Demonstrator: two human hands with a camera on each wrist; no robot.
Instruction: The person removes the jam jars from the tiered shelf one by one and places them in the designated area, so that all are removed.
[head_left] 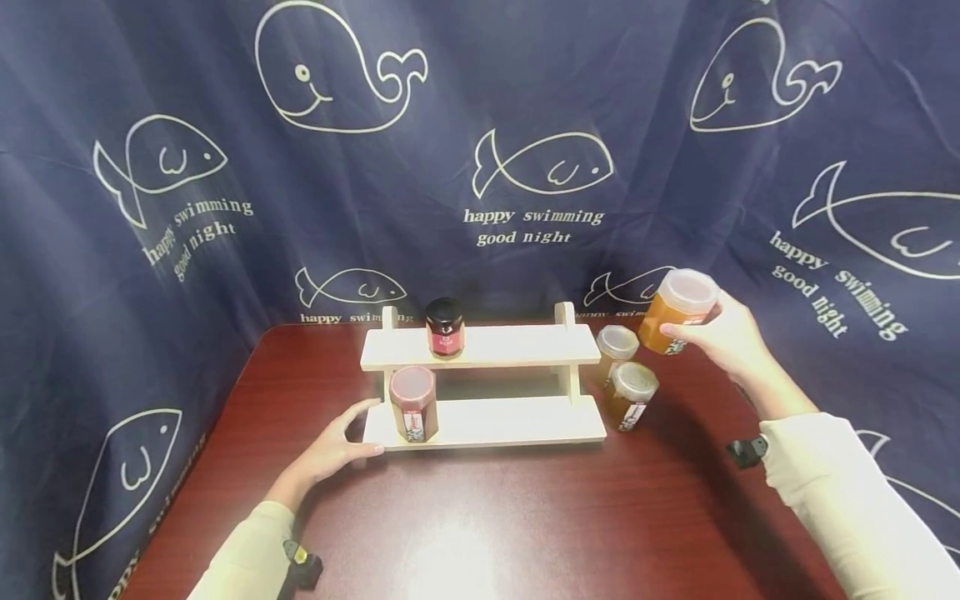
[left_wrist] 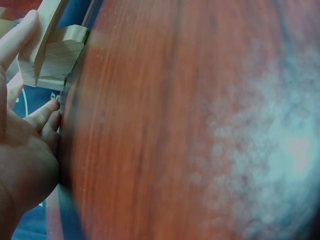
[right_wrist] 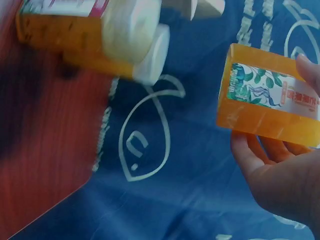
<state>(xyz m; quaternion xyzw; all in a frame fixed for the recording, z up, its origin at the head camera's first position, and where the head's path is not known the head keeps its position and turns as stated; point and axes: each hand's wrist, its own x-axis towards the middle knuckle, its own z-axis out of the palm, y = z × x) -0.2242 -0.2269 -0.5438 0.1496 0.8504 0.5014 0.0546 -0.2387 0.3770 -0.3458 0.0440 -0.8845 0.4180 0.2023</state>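
Above the right rear part of the reddish-brown table [head_left: 525, 517], in the head view, the right hand [head_left: 731, 337] grips an orange honey jar [head_left: 675, 312] with a pale translucent lid, tilted and lifted clear of the tabletop. Just below it, beside the right end of the 2-tier wooden rack [head_left: 487, 421], stand 2 more honey jars, the rear one [head_left: 617, 348] and the front one [head_left: 632, 396], close together. On the rack's upper shelf, left of its middle, stands a small dark-lidded jam jar [head_left: 445, 328]. On the lower shelf, near its left end, stands a dark red jar [head_left: 413, 403] with a translucent lid. The left hand [head_left: 337, 446] lies open at the rack's front left corner, thumb along the lower shelf's front edge, fingers reaching round the end. A dark blue fish-print cloth [head_left: 525, 125] hangs behind the table.

In the left wrist view, the left hand [left_wrist: 25, 160] shows a relaxed palm with straight fingers against the rack's [left_wrist: 52, 55] pale wooden end, and the table [left_wrist: 190, 125] fills the rest, blurred.

In the right wrist view, the right hand's fingers [right_wrist: 280, 175] curl under the held honey jar [right_wrist: 267, 102], its leaf-printed label facing the camera. The other 2 jars [right_wrist: 95, 37] overlap at the top left, over the table [right_wrist: 45, 140] edge, with the cloth [right_wrist: 185, 190] beyond.
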